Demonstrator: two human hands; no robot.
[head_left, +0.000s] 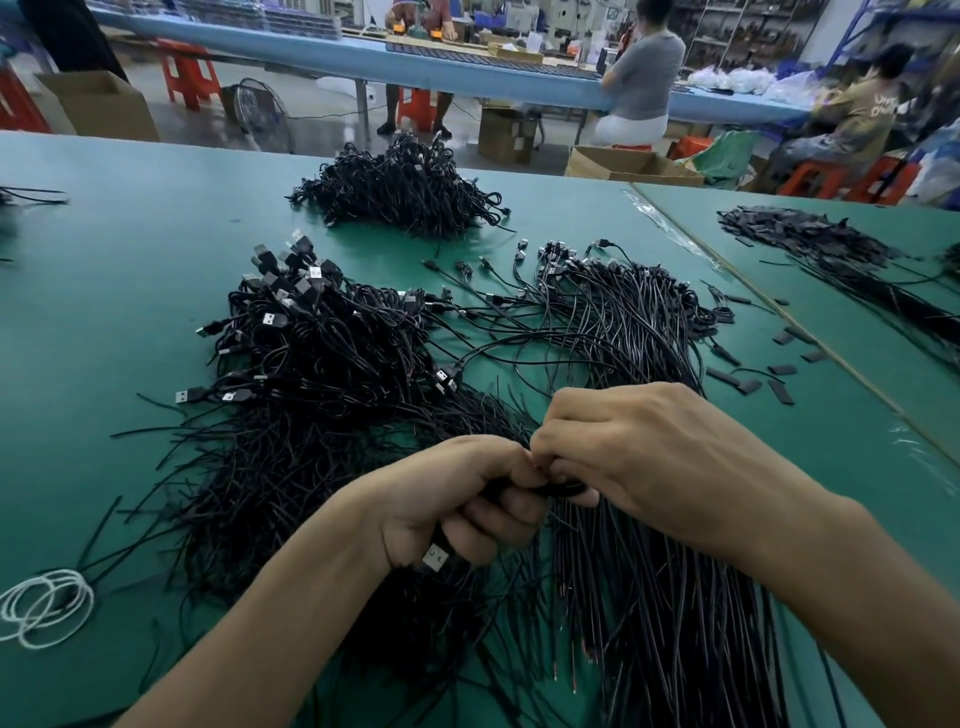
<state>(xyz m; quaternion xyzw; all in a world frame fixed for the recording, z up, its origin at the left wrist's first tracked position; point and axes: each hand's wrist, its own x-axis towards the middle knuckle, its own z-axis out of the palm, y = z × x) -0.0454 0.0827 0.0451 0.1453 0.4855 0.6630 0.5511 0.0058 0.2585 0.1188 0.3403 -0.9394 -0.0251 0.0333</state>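
My left hand (457, 499) grips a black USB cable (563, 488), fingers curled round it; its silver USB plug (435, 557) sticks out below the fist. My right hand (639, 457) meets the left above the green table (104, 291) and pinches the same black cable between thumb and fingers. What the fingertips do to the cable is hidden. Under both hands lies a spread of loose black cables (649, 597) with bare red-tipped ends.
A heap of USB cables (311, 332) lies left of centre, another pile (400, 189) farther back, a fanned row (613, 296) at right. Short black sleeve pieces (748, 384) scatter right. White string loops (44, 605) lie at left. People sit at a blue bench (467, 73) behind.
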